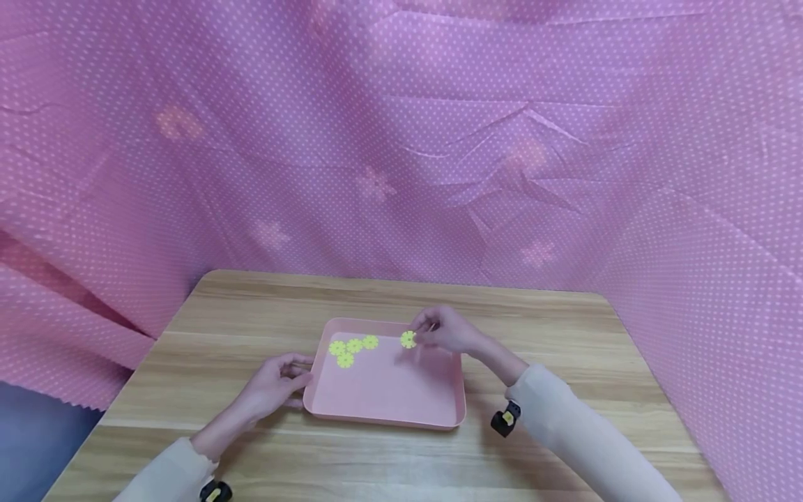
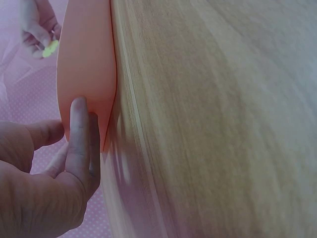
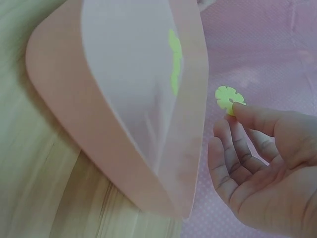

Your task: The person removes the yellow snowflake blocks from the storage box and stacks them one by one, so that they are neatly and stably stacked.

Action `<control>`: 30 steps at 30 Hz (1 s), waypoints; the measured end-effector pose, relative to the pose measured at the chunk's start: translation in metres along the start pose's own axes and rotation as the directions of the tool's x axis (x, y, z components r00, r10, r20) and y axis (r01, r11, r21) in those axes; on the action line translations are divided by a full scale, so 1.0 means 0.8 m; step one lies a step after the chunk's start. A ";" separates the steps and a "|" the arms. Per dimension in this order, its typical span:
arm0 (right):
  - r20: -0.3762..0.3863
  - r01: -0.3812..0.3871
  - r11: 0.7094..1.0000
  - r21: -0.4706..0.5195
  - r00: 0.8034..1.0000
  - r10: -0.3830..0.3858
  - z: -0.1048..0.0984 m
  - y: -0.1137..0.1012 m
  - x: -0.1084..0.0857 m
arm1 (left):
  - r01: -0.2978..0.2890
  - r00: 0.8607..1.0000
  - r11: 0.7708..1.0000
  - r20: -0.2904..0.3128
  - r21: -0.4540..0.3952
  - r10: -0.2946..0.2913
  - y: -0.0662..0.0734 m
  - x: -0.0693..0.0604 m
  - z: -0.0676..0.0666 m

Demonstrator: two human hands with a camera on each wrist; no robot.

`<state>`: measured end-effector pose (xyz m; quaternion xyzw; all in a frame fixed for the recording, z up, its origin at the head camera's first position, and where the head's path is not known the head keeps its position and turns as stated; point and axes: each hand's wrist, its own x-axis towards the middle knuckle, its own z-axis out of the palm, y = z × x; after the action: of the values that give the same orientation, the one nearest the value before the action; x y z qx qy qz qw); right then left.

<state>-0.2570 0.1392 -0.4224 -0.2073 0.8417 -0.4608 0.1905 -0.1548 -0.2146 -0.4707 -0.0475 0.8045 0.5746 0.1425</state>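
A shallow pink tray [image 1: 385,390] lies on the wooden table, holding several flat yellow-green slotted flower discs [image 1: 354,346] grouped toward its far left corner. Over the tray's far right part, my right hand [image 1: 447,329] pinches one more flower disc [image 3: 229,100] between thumb and forefinger, its other fingers loosely bent. At the tray's left side, my left hand [image 1: 272,383] holds the wall, its thumb at the rim and its fingers [image 2: 79,134] against the outer face.
The wooden table [image 1: 539,460] extends around the tray on every side. Pink dotted curtains [image 1: 401,153] hang behind it and along both sides. Each wrist carries a small black device [image 1: 505,419] at the sleeve cuff.
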 end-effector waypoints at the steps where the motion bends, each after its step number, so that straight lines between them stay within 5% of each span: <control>1: -0.011 -0.008 1.000 0.010 1.000 0.008 -0.003 0.002 -0.002 | -0.002 1.000 1.000 0.001 0.000 0.002 0.000 0.001 0.000; 20: -0.156 -0.053 0.986 0.156 0.985 0.078 -0.058 0.045 -0.054 | 0.005 1.000 1.000 -0.010 -0.004 -0.005 0.003 0.005 0.003; 30: -0.258 -0.125 0.976 0.180 0.951 0.170 -0.078 0.071 -0.085 | 0.009 1.000 1.000 -0.011 -0.003 -0.009 0.002 0.003 0.002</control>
<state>-0.2418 0.2462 -0.4309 -0.0621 0.8328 -0.5361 0.1231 -0.1572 -0.2126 -0.4706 -0.0546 0.8042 0.5750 0.1404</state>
